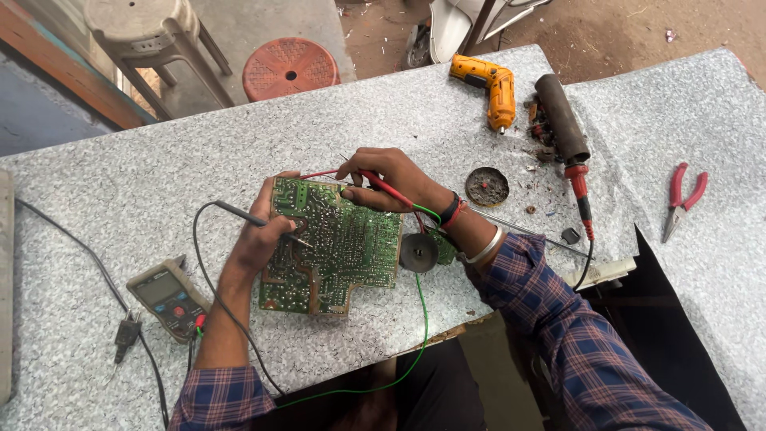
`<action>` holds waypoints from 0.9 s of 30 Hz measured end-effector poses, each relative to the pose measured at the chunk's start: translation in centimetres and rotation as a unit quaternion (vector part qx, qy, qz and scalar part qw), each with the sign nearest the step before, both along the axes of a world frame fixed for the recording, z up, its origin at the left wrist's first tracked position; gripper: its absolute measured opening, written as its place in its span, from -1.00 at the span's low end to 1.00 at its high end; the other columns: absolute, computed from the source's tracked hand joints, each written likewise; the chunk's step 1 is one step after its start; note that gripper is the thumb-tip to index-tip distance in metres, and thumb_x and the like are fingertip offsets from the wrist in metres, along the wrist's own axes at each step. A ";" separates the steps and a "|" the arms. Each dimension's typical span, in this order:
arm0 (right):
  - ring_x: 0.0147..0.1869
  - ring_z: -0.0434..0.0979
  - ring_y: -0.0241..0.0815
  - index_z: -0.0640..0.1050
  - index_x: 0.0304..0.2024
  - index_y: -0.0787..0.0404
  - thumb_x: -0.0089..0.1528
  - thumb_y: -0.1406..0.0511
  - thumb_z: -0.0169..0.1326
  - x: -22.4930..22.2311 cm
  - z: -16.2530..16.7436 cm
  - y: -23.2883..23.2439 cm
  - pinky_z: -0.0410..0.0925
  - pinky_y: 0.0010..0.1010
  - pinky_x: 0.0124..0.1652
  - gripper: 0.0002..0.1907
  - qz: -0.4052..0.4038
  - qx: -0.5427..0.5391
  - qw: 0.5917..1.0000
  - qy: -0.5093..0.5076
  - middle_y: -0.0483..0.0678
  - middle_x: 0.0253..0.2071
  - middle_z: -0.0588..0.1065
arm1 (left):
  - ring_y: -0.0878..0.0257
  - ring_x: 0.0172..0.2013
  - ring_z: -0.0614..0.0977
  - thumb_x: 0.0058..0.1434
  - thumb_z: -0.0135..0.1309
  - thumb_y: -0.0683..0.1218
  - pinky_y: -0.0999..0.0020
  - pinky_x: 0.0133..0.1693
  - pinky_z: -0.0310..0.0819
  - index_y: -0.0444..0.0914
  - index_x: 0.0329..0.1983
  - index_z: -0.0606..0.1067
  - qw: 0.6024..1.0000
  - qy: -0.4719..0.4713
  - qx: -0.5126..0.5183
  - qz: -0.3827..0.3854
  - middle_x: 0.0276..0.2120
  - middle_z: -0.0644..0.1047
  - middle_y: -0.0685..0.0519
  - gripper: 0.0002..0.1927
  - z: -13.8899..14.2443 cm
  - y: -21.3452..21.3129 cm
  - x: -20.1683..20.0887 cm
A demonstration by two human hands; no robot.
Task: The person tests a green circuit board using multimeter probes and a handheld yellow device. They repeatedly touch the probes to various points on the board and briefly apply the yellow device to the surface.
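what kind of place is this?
Likely a small electronics repair bench, partly outdoors. A green circuit board is being probed with a multimeter; a soldering iron and an orange drill lie on the table.

A green circuit board (331, 246) lies on a grey speckled table (144, 187). One probe (385, 187) is red, the other probe (239, 214) black. A thin green wire (420, 319) trails off the edge. The sleeves (574, 335) are blue and red plaid. The drill (491, 88) is orange-yellow, the pliers (682, 199) red-handled, the meter (169, 298) grey-green, the stool (289, 68) red.
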State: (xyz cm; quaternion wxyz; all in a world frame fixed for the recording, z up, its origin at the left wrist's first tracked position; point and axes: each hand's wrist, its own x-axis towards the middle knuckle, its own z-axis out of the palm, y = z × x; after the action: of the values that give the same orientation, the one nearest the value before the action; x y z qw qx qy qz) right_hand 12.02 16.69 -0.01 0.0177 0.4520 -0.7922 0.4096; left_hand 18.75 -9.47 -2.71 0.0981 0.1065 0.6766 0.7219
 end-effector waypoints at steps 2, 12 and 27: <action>-0.33 0.52 -0.20 0.61 -0.04 0.16 0.31 0.07 0.18 -0.3 0.2 -0.5 0.38 -0.37 -0.32 -0.65 0.001 -0.001 1.000 0.006 -0.08 -0.36 0.48 | 0.35 -0.17 0.52 -0.06 -0.12 -0.23 0.42 -0.09 0.48 -0.29 0.41 0.20 1.000 0.002 0.000 0.000 -0.09 0.49 0.02 -0.17 0.2 -0.5 -0.3; -0.34 0.51 -0.21 0.62 -0.05 0.17 0.31 0.07 0.18 -2.0 0.7 -1.9 0.37 -0.37 -0.31 -0.65 0.000 0.002 1.000 0.005 -0.09 -0.38 0.48 | 0.35 -0.15 0.52 -0.02 -0.13 -0.24 0.41 -0.07 0.46 -0.28 0.42 0.20 1.000 0.010 0.005 -0.004 -0.08 0.50 0.02 -0.20 1.0 -1.9 -1.8; -0.33 0.53 -0.22 0.61 -0.04 0.19 0.32 0.06 0.19 -3.3 0.6 -2.0 0.38 -0.38 -0.31 -0.63 0.001 0.001 1.000 0.015 -0.09 -0.37 0.49 | 0.35 -0.15 0.54 -0.04 -0.14 -0.24 0.40 -0.07 0.49 -0.29 0.42 0.17 1.000 0.009 0.014 -0.015 -0.06 0.50 0.01 -0.18 1.5 -1.7 -3.3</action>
State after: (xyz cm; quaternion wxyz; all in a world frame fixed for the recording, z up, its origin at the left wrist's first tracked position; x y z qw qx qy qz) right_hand 8.75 14.70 0.57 0.0284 0.4584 -0.7921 0.4020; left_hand 15.49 -11.12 -1.22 0.1013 0.1242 0.6660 0.7285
